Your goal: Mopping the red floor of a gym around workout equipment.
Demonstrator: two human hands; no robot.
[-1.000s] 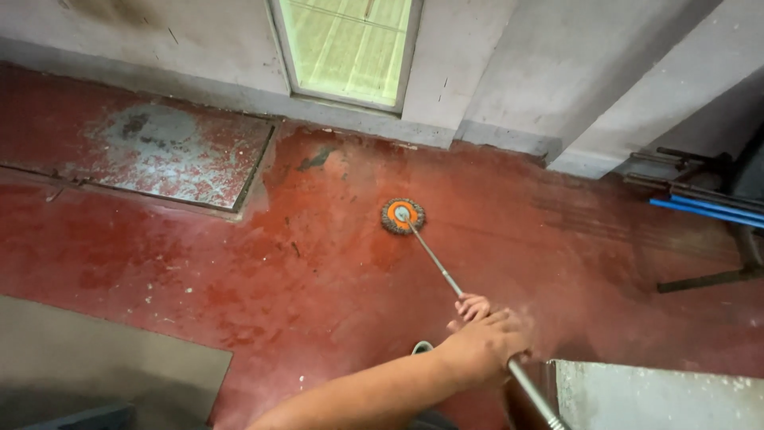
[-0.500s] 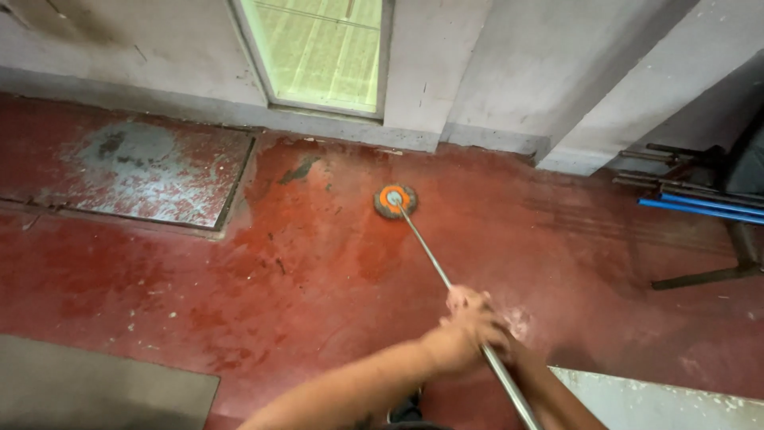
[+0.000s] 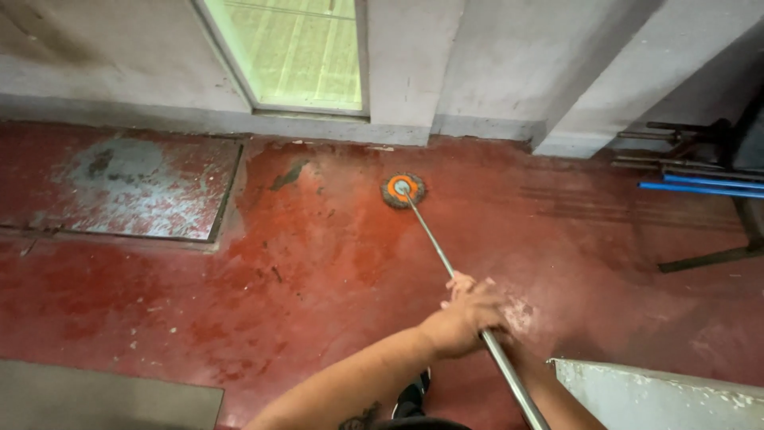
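A mop with a round orange and grey head (image 3: 403, 191) rests on the wet red floor near the far wall. Its metal pole (image 3: 430, 247) runs diagonally back toward me. My left hand (image 3: 469, 317) is closed around the pole about halfway along, with the forearm coming in from the lower left. My right hand (image 3: 460, 282) is mostly hidden under the left one; only its fingertips show on the pole, and its forearm lies below the pole at the bottom right. A dark shoe (image 3: 410, 398) shows beneath my arms.
A grey wall with a pale green door panel (image 3: 298, 56) runs along the back. A worn metal floor hatch (image 3: 127, 187) lies left. Blue and dark pipes on a metal stand (image 3: 700, 187) sit right. A grey slab (image 3: 660, 394) is at the lower right, a mat (image 3: 95, 402) at the lower left.
The mop head has slid farther from me toward the wall. My hands have pushed forward along with the pole, and the view has shifted slightly.
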